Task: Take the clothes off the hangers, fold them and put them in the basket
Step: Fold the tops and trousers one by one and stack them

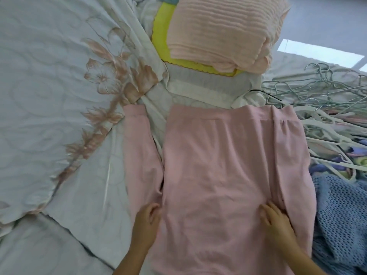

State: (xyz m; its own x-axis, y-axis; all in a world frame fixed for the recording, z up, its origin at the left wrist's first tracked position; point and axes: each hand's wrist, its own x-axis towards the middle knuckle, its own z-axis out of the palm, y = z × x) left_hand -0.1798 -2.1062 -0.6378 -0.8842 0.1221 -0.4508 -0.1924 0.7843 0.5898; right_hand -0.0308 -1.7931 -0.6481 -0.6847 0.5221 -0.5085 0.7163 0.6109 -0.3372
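A pink garment (224,165) lies spread flat on the bed in front of me, one sleeve stretched along its left side. My left hand (147,221) grips the garment's left edge near the sleeve, fingers curled into the fabric. My right hand (275,219) grips a fold on the garment's right side. Beyond it stands a yellow basket (160,36) holding a folded peach ribbed garment (222,30) on top. A heap of empty hangers (321,100) lies to the right.
A pale bedspread (49,86) with a brown flower pattern covers the left. A blue mesh knit (341,215) and other coloured clothes lie at the right, under and beside the hangers. A white ribbed cloth (206,86) lies in front of the basket.
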